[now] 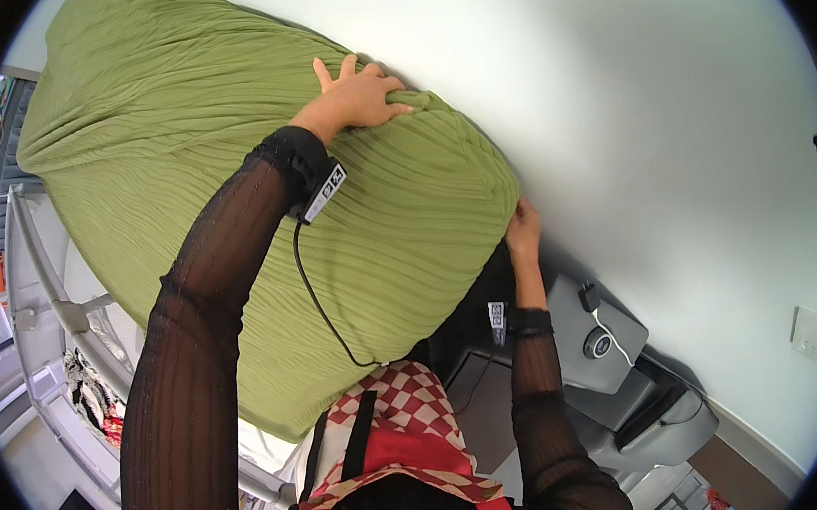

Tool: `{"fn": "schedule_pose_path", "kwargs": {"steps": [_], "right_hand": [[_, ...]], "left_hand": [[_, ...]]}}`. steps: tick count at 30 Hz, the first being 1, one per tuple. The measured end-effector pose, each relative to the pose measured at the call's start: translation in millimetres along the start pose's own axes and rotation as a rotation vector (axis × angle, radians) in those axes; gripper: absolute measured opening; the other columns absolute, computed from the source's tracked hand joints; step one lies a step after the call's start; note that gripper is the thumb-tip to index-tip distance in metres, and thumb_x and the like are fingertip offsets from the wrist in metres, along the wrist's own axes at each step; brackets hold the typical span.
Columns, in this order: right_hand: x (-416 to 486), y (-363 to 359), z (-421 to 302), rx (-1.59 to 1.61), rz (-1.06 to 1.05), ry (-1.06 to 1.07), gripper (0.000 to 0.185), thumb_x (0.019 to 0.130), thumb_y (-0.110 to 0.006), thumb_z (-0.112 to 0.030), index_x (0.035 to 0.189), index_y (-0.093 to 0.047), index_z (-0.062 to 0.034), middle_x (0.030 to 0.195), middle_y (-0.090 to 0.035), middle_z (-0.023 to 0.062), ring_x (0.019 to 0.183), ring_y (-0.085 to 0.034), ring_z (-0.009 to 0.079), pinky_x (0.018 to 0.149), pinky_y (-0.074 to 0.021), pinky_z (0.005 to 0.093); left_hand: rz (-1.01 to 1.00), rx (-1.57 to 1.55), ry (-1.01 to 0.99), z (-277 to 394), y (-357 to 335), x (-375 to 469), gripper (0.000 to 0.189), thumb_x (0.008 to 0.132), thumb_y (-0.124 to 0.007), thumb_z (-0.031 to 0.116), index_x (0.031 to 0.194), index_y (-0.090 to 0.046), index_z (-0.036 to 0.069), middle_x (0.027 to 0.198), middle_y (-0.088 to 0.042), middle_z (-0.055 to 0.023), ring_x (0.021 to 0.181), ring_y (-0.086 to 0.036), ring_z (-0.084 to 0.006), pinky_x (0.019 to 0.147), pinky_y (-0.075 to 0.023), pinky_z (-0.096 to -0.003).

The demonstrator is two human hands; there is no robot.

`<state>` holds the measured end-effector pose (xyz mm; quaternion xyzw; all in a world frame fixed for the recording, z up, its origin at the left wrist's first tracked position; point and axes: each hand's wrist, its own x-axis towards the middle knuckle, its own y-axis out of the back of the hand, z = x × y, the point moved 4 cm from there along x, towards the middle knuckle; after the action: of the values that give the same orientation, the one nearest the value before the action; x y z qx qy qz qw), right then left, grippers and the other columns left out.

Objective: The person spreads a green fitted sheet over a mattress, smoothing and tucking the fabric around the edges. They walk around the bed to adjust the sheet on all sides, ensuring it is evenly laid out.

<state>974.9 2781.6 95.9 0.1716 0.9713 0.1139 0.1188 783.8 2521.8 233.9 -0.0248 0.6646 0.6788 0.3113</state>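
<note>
A ribbed green stretch fabric cover (226, 169) lies over a large, bulky piece of furniture beside the wall. My left hand (358, 97) rests palm down on it near the wall-side edge, fingers spread, beside a small raised fold. At the cover's right corner, my right hand (525, 226) grips the fabric edge; some fingertips are hidden there. Below that corner shows a dark, smooth surface (477, 293) of the furniture. Both wrists wear black bands with printed tags, and a black cable (321, 303) hangs from the left one.
White wall (620, 91) runs along the far side, with a socket plate (816, 337). A grey box-like unit (594, 333) at right bears a round device (597, 344) and a plugged cable. A white tubular frame (71, 313) stands at left. A checked apron (408, 415) hangs before me.
</note>
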Motion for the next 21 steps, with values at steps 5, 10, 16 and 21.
{"fn": "schedule_pose_path", "kwargs": {"steps": [5,10,16,21], "right_hand": [[-64,12,-77,-0.022,0.077,0.190,0.038,0.087,-0.062,-0.019,0.117,-0.053,0.0029,0.120,-0.055,0.0151,0.101,-0.055,0.0233,0.086,-0.0452,0.0351],[-36,-19,-107,-0.341,0.077,0.478,0.046,0.088,-0.059,-0.023,0.125,-0.046,0.0023,0.126,-0.047,0.0203,0.115,-0.044,0.0327,0.101,-0.0317,0.0413],[-26,-15,-98,-0.321,-0.069,0.426,0.044,0.092,-0.051,-0.025,0.125,-0.044,0.0038,0.124,-0.047,0.0226,0.115,-0.043,0.0357,0.101,-0.0309,0.0416],[-39,8,-107,-0.397,-0.142,0.435,0.046,0.092,-0.050,-0.026,0.126,-0.042,0.0044,0.124,-0.046,0.0232,0.116,-0.042,0.0371,0.101,-0.0305,0.0425]], "left_hand": [[-0.025,0.041,0.114,7,-2,4,0.065,0.088,-0.031,0.066,0.136,-0.043,0.024,0.146,-0.030,-0.0088,0.138,-0.011,-0.0373,0.100,0.0009,-0.0741],[0.106,0.022,0.133,4,6,-4,0.074,0.086,-0.030,0.069,0.136,-0.043,0.017,0.145,-0.031,-0.0129,0.139,-0.012,-0.0347,0.099,0.0035,-0.0734],[0.384,-0.469,0.014,-43,11,-71,0.066,0.085,-0.047,0.061,0.131,-0.046,0.013,0.142,-0.031,-0.0170,0.137,-0.017,-0.0341,0.106,-0.0027,-0.0638],[0.403,-0.338,0.241,-118,-18,-185,0.072,0.082,-0.057,0.057,0.135,-0.040,0.014,0.145,-0.026,-0.0151,0.137,-0.016,-0.0348,0.106,-0.0151,-0.0596]]}}
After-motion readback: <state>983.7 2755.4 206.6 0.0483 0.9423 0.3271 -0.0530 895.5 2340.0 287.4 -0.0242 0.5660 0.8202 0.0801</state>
